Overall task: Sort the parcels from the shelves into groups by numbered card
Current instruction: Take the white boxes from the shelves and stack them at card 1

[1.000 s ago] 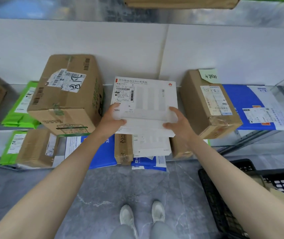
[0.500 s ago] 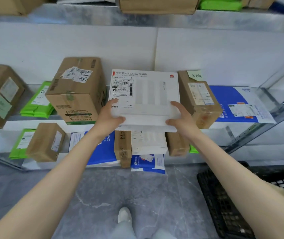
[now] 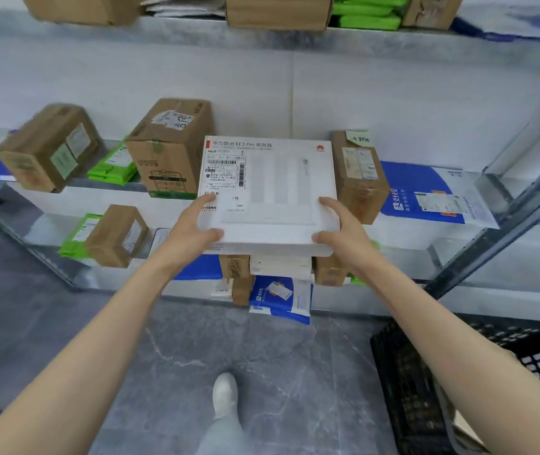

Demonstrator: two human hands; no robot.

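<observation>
A flat white box (image 3: 272, 192) with a shipping label and a red logo is held level in front of the middle shelf. My left hand (image 3: 193, 229) grips its near left corner, thumb on top. My right hand (image 3: 339, 231) grips the near right corner in the same way. The box sits between a tall brown carton (image 3: 170, 149) on its left and a brown carton with a green note (image 3: 359, 177) on its right. Whether its far edge rests on the shelf is hidden.
The middle shelf (image 3: 426, 234) also carries a blue mailer (image 3: 426, 195), green bags (image 3: 113, 167) and another brown carton (image 3: 49, 147). Below are small cartons (image 3: 116, 236) and a blue mailer (image 3: 281, 298). A black crate (image 3: 426, 389) stands on the floor at lower right, my shoe (image 3: 225, 392) at bottom centre.
The view has tilted upward, bringing the upper shelf into sight. Both hands keep their hold on the white box, which has risen slightly and levelled between the two cartons.
</observation>
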